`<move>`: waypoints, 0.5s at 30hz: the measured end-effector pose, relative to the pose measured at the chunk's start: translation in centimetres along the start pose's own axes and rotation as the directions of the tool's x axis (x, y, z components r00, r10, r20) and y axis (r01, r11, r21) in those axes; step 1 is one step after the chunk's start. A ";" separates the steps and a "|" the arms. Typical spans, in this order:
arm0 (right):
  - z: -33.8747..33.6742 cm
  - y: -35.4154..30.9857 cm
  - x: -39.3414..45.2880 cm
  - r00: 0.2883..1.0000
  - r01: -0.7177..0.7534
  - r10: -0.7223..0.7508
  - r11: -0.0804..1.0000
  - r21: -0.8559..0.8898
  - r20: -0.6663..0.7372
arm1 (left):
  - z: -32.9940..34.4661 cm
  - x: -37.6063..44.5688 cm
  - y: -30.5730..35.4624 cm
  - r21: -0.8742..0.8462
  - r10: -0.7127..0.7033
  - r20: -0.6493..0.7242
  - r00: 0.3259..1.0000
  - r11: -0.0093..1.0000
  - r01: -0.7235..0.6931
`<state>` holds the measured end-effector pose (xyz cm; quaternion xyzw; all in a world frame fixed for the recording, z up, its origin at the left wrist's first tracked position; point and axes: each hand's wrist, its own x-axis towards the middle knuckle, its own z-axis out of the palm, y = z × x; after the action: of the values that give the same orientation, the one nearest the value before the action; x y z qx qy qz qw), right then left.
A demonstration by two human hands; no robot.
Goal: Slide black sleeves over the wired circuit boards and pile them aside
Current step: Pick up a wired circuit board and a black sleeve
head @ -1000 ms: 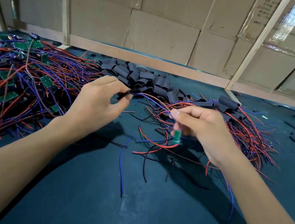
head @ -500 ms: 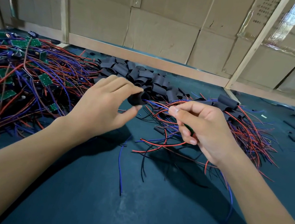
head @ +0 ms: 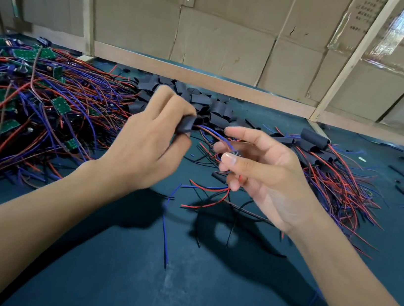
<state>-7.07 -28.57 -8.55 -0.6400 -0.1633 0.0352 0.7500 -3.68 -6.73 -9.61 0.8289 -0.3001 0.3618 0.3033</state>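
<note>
The left hand point(head: 145, 145) is pinching a black sleeve point(head: 186, 124) between thumb and fingers, red and blue wires point(head: 214, 132) trailing out of its end toward the right hand point(head: 266, 167), which is hanging half open, fingers loosely bent, wire ends lying across the fingertips. Whether it is actually gripping them, I cannot tell. Behind the hands, loose sleeves point(head: 203, 101) are lying heaped; bare green boards point(head: 59, 104) are tangling up at left, finished ones point(head: 314, 140) piling at right on the teal table point(head: 125, 284).
</note>
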 end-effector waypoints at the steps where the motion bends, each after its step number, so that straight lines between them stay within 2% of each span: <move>1: -0.2 -0.1 0.0 1.000 -0.012 0.012 1.000 -0.006 0.026 | -0.1 0.1 -0.1 0.029 -0.016 -0.020 1.000 0.999 0.017; 3: -0.3 -0.2 0.0 0.999 -0.022 0.025 0.997 -0.075 0.034 | -0.3 0.1 -0.3 0.063 -0.050 -0.039 0.998 0.997 0.052; 5: -0.1 -0.1 0.0 0.999 0.006 -0.011 0.990 -0.140 -0.039 | -0.6 0.2 -0.4 0.118 -0.041 -0.021 0.999 0.992 0.043; 7: 0.0 0.0 0.1 0.989 0.058 -0.082 0.982 -0.180 -0.127 | -1.0 0.3 -0.4 0.266 0.055 0.034 0.998 0.962 -0.062; 9: 0.0 0.2 0.1 0.975 0.113 -0.154 0.964 -0.241 -0.162 | -1.0 0.5 -0.5 0.408 0.173 0.120 0.978 0.889 -0.208; 12: 0.2 0.2 0.0 0.975 0.131 -0.179 0.941 -0.311 -0.132 | -0.1 0.4 0.1 0.465 0.215 0.201 0.956 0.837 -0.286; 15: 0.2 0.1 0.1 0.990 0.114 -0.132 0.962 -0.246 -0.056 | 0.9 0.1 0.9 0.455 0.173 0.238 0.956 0.849 -0.268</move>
<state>-7.03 -28.29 -8.61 -0.7162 -0.1788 -0.0546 0.6723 -3.86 -7.97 -9.84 0.8684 -0.3211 0.3777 0.0135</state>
